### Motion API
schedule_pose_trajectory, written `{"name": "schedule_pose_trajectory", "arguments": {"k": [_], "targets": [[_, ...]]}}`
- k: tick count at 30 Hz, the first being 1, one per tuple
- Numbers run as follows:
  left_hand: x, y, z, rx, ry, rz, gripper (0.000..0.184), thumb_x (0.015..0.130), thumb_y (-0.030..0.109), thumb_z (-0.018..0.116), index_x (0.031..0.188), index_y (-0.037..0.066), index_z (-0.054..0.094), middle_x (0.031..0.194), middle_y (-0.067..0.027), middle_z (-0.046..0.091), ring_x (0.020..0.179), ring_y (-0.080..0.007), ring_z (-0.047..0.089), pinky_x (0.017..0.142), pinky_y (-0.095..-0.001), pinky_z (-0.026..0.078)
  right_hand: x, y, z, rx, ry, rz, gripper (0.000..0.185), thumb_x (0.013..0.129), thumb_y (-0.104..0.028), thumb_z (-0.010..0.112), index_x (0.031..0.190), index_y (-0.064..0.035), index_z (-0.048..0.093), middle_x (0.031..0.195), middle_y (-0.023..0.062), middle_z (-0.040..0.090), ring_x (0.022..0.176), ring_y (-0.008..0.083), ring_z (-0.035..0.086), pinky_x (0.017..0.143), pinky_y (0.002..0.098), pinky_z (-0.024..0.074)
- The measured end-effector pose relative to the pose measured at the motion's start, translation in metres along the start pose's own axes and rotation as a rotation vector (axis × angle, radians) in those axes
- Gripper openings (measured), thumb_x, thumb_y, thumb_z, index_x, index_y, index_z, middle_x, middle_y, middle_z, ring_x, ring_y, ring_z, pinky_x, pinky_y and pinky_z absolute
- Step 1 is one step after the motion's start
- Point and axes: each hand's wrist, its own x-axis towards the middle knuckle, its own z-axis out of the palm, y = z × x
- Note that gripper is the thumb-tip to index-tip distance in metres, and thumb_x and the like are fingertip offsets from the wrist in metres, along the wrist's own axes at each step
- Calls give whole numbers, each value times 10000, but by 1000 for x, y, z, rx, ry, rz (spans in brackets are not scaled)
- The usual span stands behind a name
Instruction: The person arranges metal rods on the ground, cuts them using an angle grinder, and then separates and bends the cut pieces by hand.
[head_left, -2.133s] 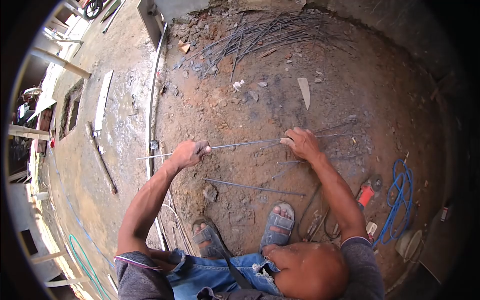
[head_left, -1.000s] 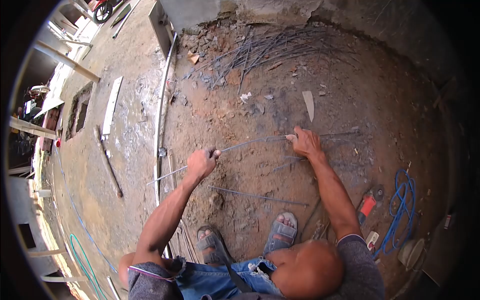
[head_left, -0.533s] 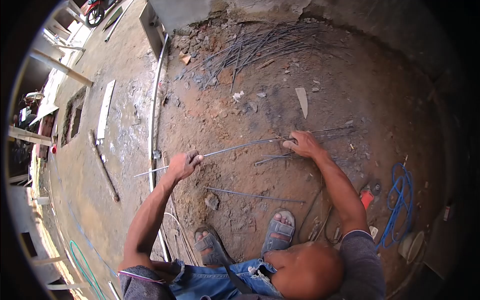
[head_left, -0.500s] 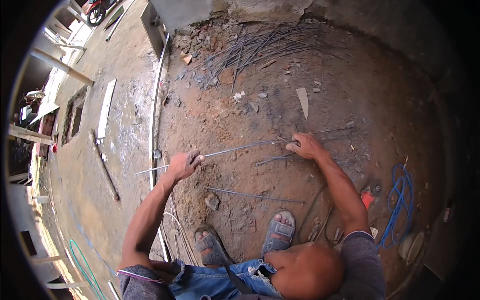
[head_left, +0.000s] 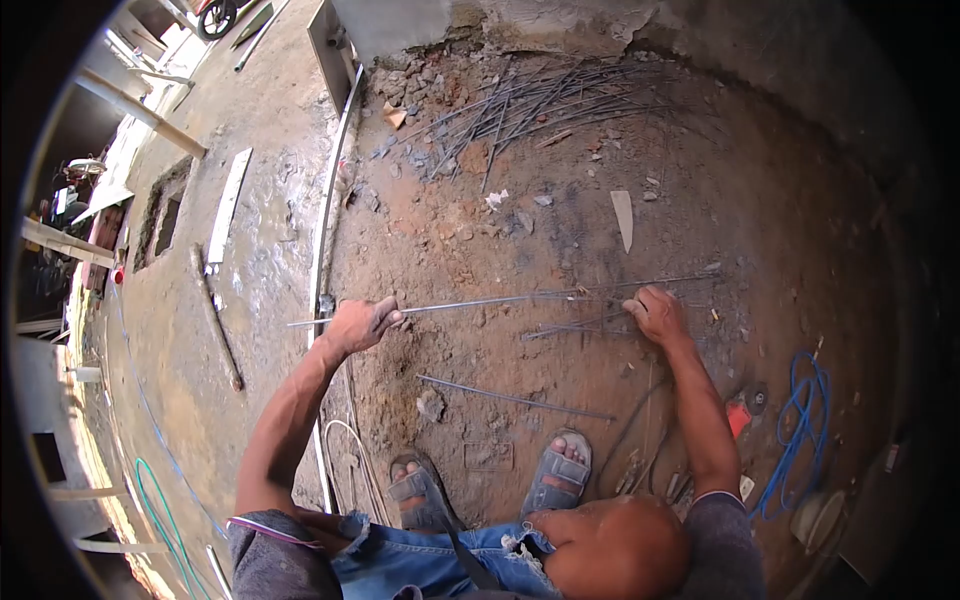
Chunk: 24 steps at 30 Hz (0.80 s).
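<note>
My left hand (head_left: 358,325) is closed around a long thin steel rod (head_left: 470,303), its bare end sticking out to the left over the pale edge strip. The rod runs right, above the dirt floor, toward other thin bars. My right hand (head_left: 660,316) has its fingers curled together beside the far part of these bars; whatever it pinches is hidden. Several shorter rods (head_left: 570,327) lie just left of its fingertips. Nearer my feet, a single loose rod (head_left: 515,397) rests on the dirt.
A heap of thin rods (head_left: 560,105) lies by the wall. A pointed pale board (head_left: 622,220) is beyond my right hand. To the right are a coiled blue hose (head_left: 800,430) and a red-orange tool (head_left: 738,418). A pale strip (head_left: 327,200) edges the concrete at left.
My right hand has moved right and slightly nearer, away from the rod's middle, and its fingers have drawn together. My left hand keeps its hold. The view has shifted slightly.
</note>
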Motion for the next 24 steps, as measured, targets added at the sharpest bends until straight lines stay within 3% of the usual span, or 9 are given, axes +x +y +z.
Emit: {"name": "schedule_pose_trajectory", "arguments": {"k": [2, 5, 8, 15, 24], "targets": [[-3, -8, -1, 1, 33, 18, 429, 960, 489, 421, 862, 82, 513, 605, -193, 554, 599, -421, 577, 540, -493, 426, -8, 11, -1, 15, -34, -61, 377, 876, -425, 593, 796, -60, 540, 783, 132, 582, 764, 385, 581, 669, 482, 449], [-1, -3, -6, -27, 137, 15, 434, 956, 477, 441, 821, 70, 512, 586, -204, 543, 583, -433, 567, 528, -505, 420, -13, 19, -4, -16, -71, -8, 377, 876, -421, 595, 793, -58, 535, 765, 153, 597, 741, 398, 586, 653, 502, 449], [1, 2, -4, 27, 161, -20, 447, 955, 468, 449, 787, 60, 517, 591, -208, 546, 587, -437, 565, 528, -507, 423, -13, 15, -8, -23, 31, 68, 384, 875, -425, 597, 793, -53, 540, 746, 181, 613, 741, 418, 597, 641, 517, 449], [1, 23, -7, 0, 192, -178, 438, 961, 439, 454, 768, 50, 518, 595, -209, 555, 581, -427, 575, 537, -514, 433, 7, -15, -30, -147, -27, 258, 347, 884, -396, 571, 813, -56, 592, 778, 216, 646, 765, 450, 612, 663, 558, 452], [6, 46, -14, -110, 178, -325, 393, 967, 439, 427, 873, 97, 595, 668, -211, 614, 621, -420, 603, 574, -537, 444, 15, -23, -30, -227, -39, 341, 354, 923, -379, 493, 850, -58, 623, 783, 244, 645, 786, 452, 623, 687, 552, 469]]}}
